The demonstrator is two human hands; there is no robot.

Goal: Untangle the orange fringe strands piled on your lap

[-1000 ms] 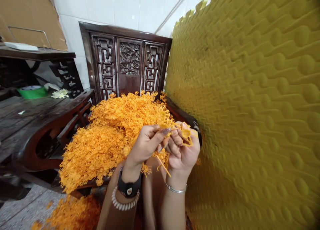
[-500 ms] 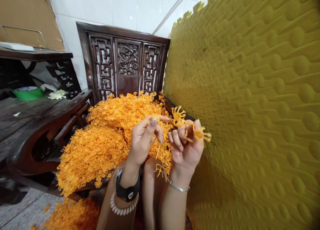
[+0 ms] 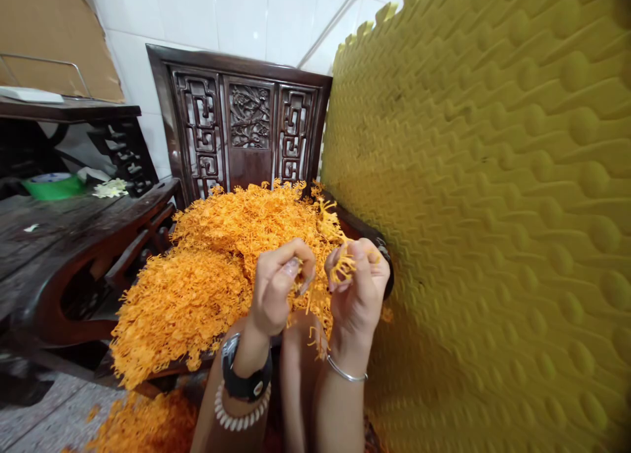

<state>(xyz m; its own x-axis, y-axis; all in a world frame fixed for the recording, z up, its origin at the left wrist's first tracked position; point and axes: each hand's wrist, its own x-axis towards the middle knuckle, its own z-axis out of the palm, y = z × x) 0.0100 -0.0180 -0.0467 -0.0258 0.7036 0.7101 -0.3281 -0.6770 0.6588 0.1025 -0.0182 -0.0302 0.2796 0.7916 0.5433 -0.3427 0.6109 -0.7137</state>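
Note:
My left hand (image 3: 279, 288) is closed, its index finger and thumb curled together over a bit of orange. A thin orange strand hangs below it. Close beside it, my right hand (image 3: 362, 288) is closed on a spidery orange plastic flower piece (image 3: 344, 263), whose thin curled prongs stick out past the fingers. Another pronged tip (image 3: 329, 215) rises above that hand. Both hands are over my knees, in front of a big heap of similar orange pieces (image 3: 190, 302). What lies inside the left fingers is mostly hidden.
The heap rests on a dark carved wooden chair (image 3: 251, 167). A yellow foam mat (image 3: 483, 210) stands upright close on the right. At left, a dark wooden table (image 3: 29, 219) holds a green tape roll (image 3: 54, 187). More orange pieces (image 3: 148, 423) lie low on the left.
My left index finger has drawn back from the flower piece and curled in. My right hand has turned, its fingers closing over the piece, with the thumb now across the front.

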